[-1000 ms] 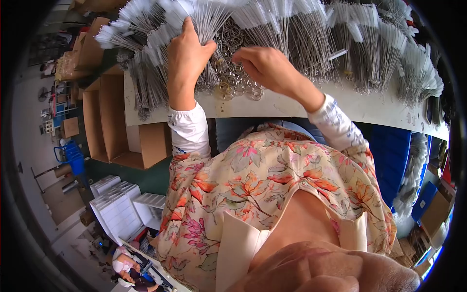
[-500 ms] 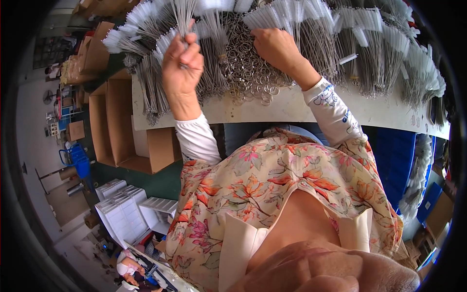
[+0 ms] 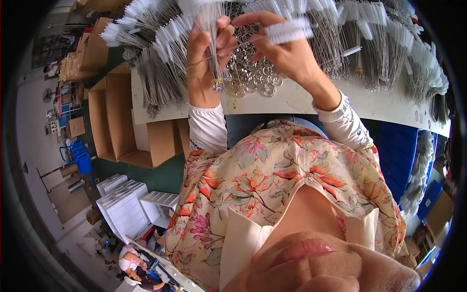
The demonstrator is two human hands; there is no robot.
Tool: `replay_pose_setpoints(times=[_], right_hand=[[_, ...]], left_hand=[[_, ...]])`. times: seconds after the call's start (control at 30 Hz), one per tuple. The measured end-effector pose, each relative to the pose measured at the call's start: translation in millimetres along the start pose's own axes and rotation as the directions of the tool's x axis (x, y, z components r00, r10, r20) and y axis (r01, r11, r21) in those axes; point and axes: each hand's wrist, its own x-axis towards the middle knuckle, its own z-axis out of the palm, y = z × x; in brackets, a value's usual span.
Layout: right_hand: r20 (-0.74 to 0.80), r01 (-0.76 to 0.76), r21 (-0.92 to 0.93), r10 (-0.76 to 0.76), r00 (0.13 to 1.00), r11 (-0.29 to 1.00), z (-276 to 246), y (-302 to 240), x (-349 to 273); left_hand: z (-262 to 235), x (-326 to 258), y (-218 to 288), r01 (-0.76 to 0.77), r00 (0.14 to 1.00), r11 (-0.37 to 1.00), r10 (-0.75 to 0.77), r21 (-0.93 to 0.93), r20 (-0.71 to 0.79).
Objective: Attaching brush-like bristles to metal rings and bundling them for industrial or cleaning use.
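Observation:
My left hand (image 3: pixel 214 51) is closed around a bundle of thin wire brushes (image 3: pixel 210 19), white bristles up and looped wire ends below, with a yellow band near the lower end. A single white-bristled wire brush (image 3: pixel 289 31) lies slantwise across my right hand (image 3: pixel 287 53), its thin wire running left toward my left hand. The right index finger and thumb are bent about that brush; the exact grip is blurred. Beneath and between the hands lies a heap of metal split rings (image 3: pixel 253 78) on the white table (image 3: pixel 292 100).
Several bunches of wire brushes (image 3: pixel 163 90) line the table on the left, and more bunches (image 3: pixel 374 61) on the right. Open cardboard boxes (image 3: pixel 126 121) stand at left, white plastic crates (image 3: pixel 124 207) below them. Blue bins (image 3: pixel 396 155) sit at right. Another person (image 3: pixel 131 263) is at lower left.
My left hand has moved right and now shows a brush bundle in its grip. The right hand has lifted from the ring heap and a single brush now lies across it.

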Motion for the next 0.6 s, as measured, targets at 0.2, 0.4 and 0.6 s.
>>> replay_pose_setpoints(times=[0.2, 0.4, 0.6], right_hand=[[0.378, -0.452, 0.754, 0.247, 0.892, 0.477, -18, 13, 13], [0.081, 0.035, -0.116, -0.026, 0.996, 0.993, -4, -19, 12], [-0.071, 0.425, -0.351, -0.476, 0.877, 0.835, -7, -21, -10]], left_hand=[[18, 4, -13, 0.010, 0.997, 0.845, 0.030, 0.535, -0.066], [29, -2, -14, 0.227, 0.969, 0.489, -0.029, 0.842, -0.245], [36, -7, -5, 0.141, 0.969, 0.942, -0.068, 0.303, -0.239]])
